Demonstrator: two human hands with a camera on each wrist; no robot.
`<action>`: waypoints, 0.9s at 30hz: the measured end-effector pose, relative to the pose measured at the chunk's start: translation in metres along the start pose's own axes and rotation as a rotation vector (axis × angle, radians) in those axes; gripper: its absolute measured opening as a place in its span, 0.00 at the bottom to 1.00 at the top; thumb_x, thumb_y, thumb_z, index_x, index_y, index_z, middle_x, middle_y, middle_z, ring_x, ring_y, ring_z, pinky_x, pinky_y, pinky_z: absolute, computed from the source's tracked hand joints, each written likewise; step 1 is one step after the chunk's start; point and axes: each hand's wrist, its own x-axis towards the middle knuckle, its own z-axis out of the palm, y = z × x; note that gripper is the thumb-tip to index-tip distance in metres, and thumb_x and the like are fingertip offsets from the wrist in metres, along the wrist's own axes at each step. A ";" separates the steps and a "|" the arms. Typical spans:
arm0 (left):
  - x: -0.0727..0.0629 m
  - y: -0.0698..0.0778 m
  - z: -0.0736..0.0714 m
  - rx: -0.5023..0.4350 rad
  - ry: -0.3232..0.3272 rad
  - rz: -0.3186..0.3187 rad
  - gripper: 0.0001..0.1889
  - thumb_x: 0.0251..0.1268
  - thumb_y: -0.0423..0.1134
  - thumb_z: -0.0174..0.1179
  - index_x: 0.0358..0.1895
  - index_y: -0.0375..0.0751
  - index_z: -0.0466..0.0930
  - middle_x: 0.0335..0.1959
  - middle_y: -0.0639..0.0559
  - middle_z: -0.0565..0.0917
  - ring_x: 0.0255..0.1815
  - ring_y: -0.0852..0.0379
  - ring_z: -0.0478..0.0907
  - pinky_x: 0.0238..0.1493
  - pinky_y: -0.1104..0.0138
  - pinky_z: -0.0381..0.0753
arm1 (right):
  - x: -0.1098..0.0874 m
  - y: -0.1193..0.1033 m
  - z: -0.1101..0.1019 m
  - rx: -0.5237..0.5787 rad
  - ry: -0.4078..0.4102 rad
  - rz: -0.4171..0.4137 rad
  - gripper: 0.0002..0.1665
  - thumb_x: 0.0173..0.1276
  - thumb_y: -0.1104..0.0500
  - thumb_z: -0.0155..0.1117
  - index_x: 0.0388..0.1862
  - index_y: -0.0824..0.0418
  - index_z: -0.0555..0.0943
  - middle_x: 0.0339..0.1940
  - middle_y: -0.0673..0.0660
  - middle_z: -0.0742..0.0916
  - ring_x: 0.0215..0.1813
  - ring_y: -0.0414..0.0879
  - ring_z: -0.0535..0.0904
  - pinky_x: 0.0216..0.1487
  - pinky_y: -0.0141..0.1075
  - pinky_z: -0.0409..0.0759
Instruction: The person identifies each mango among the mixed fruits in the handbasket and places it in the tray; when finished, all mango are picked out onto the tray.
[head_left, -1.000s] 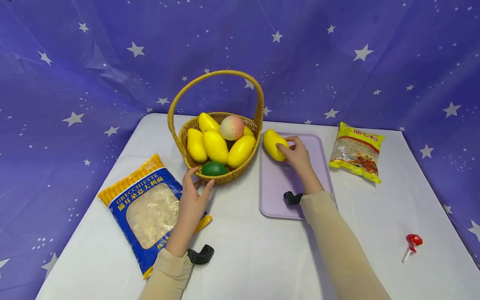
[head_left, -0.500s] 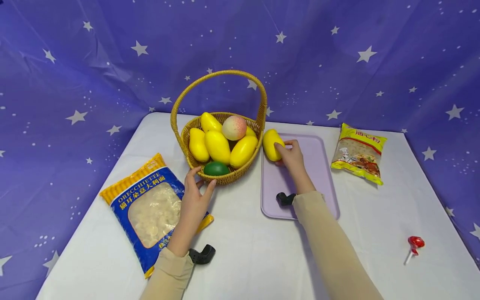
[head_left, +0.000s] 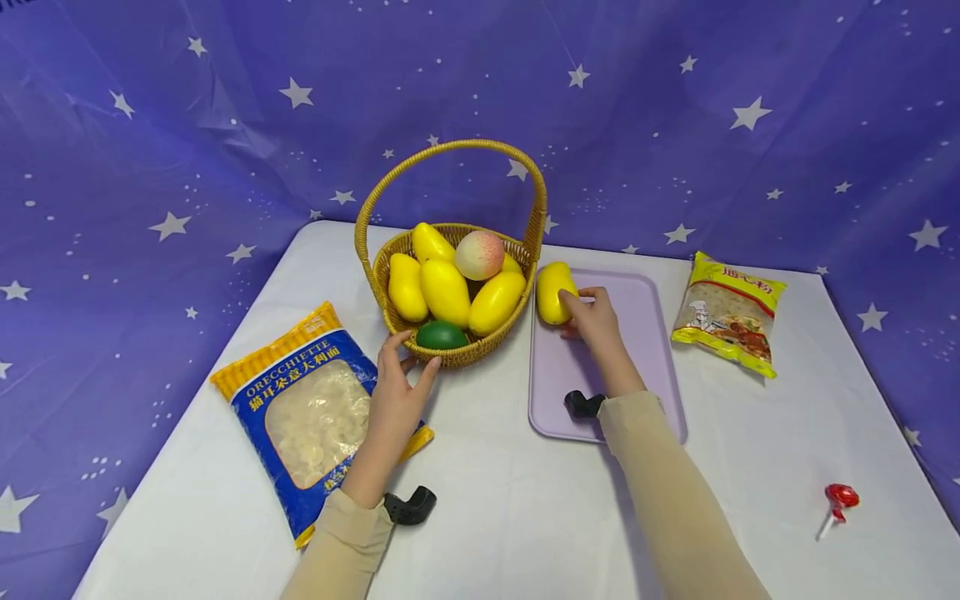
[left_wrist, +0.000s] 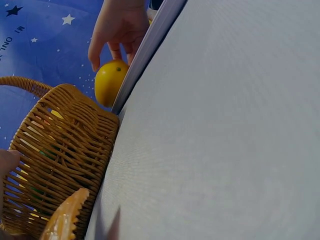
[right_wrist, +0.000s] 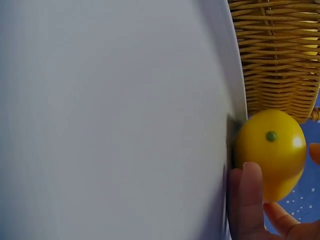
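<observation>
My left hand rests at the front of a wicker basket, thumb and forefinger spread along its rim. Inside lie several yellow mangoes, a pink-white peach and a dark green oval fruit. In the left wrist view a fingertip touches the basket's outer wall. My right hand holds another mango at the far left corner of a lilac tray. The right wrist view has its fingers low between mango and tray, the thumb above.
A blue and orange orecchiette bag lies left, partly under my left forearm. To the tray's right is a yellow pasta bag, with a red lollipop nearer the right front. A purple starry cloth stands behind the white table.
In my right hand the mango has turned from slanted to nearly upright in the head view, still at the tray's corner. My left hand stays at the basket; the whole head view has shifted slightly.
</observation>
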 end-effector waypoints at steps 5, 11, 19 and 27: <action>0.001 -0.001 -0.001 -0.001 0.008 0.013 0.31 0.69 0.53 0.56 0.68 0.48 0.54 0.69 0.42 0.59 0.58 0.42 0.74 0.57 0.50 0.75 | -0.006 -0.005 -0.007 -0.113 0.000 -0.028 0.41 0.65 0.43 0.63 0.67 0.64 0.61 0.45 0.61 0.77 0.32 0.51 0.81 0.33 0.37 0.85; 0.001 -0.002 -0.002 0.006 0.013 0.011 0.32 0.69 0.55 0.55 0.69 0.49 0.54 0.70 0.42 0.59 0.58 0.41 0.74 0.56 0.49 0.75 | -0.015 -0.015 -0.016 -0.194 0.013 -0.117 0.42 0.65 0.43 0.64 0.68 0.65 0.61 0.46 0.65 0.78 0.37 0.60 0.83 0.37 0.43 0.85; 0.000 -0.004 -0.001 0.001 0.014 0.001 0.32 0.69 0.56 0.55 0.69 0.50 0.54 0.70 0.43 0.58 0.59 0.41 0.74 0.55 0.49 0.76 | -0.028 -0.037 -0.011 -0.303 0.010 -0.231 0.38 0.65 0.43 0.64 0.68 0.60 0.66 0.50 0.63 0.78 0.36 0.59 0.82 0.38 0.44 0.84; 0.001 -0.003 0.001 -0.025 0.007 0.040 0.31 0.69 0.53 0.56 0.68 0.48 0.54 0.70 0.41 0.58 0.58 0.42 0.74 0.58 0.52 0.75 | -0.049 -0.070 0.011 -0.356 -0.017 -0.397 0.33 0.63 0.47 0.67 0.64 0.57 0.72 0.49 0.62 0.82 0.42 0.56 0.79 0.42 0.45 0.80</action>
